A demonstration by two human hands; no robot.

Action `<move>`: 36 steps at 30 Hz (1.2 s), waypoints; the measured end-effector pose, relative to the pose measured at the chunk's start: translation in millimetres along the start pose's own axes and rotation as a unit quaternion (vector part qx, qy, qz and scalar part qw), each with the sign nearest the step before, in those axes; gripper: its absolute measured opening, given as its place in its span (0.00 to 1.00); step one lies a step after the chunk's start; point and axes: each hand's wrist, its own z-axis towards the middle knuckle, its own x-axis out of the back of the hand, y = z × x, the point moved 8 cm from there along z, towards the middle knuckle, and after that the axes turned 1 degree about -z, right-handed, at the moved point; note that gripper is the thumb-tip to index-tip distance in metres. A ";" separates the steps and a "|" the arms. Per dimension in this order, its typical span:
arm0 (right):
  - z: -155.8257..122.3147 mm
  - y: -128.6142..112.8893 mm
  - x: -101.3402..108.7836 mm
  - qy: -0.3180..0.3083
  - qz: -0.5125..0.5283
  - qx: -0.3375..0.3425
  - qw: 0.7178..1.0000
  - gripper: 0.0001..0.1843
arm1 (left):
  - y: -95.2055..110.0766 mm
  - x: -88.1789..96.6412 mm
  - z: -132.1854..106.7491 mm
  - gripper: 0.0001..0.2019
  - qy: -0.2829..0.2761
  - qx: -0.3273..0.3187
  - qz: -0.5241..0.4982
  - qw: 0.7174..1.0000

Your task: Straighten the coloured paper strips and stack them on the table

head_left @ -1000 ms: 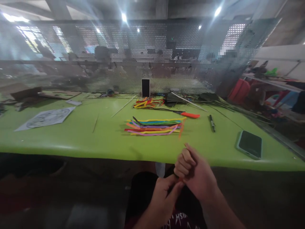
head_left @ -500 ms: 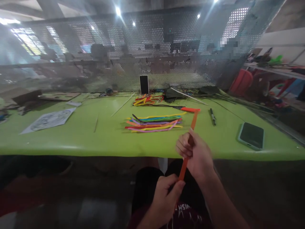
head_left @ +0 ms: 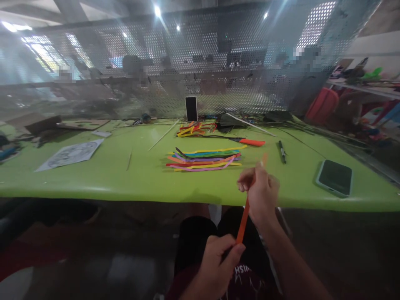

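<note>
An orange paper strip (head_left: 243, 223) is stretched between my two hands in front of the green table (head_left: 125, 179). My left hand (head_left: 218, 262) pinches its lower end near my lap. My right hand (head_left: 261, 191) is closed around the strip higher up, slightly blurred, and the strip's tip pokes out above the fingers. Beyond them a bundle of coloured paper strips (head_left: 204, 160) lies flat on the table.
A phone (head_left: 335, 178) lies face down at the right. A black marker (head_left: 282, 151) and an orange-handled tool (head_left: 250, 142) lie behind the strips, with more strips (head_left: 193, 128) and an upright phone (head_left: 191, 108) against a perforated screen. A printed sheet (head_left: 70, 154) lies left.
My right hand has slid up along the orange strip, pulling it straight from my left hand. One second ago both hands were close together with the strip bunched.
</note>
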 end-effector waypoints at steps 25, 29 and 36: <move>-17.2 0.3 -30.4 -0.110 -0.044 -0.063 0.991 0.37 | -26.0 41.4 -16.8 0.18 -0.025 0.011 0.071 0.997; -27.0 11.1 -30.6 -0.191 -0.115 -0.076 0.972 0.34 | -12.2 52.5 9.5 0.03 -0.073 0.033 -0.029 0.996; -50.5 12.0 -38.0 -0.273 -0.206 -0.007 0.940 0.22 | 8.9 39.8 30.5 0.18 -0.065 0.075 -0.343 0.934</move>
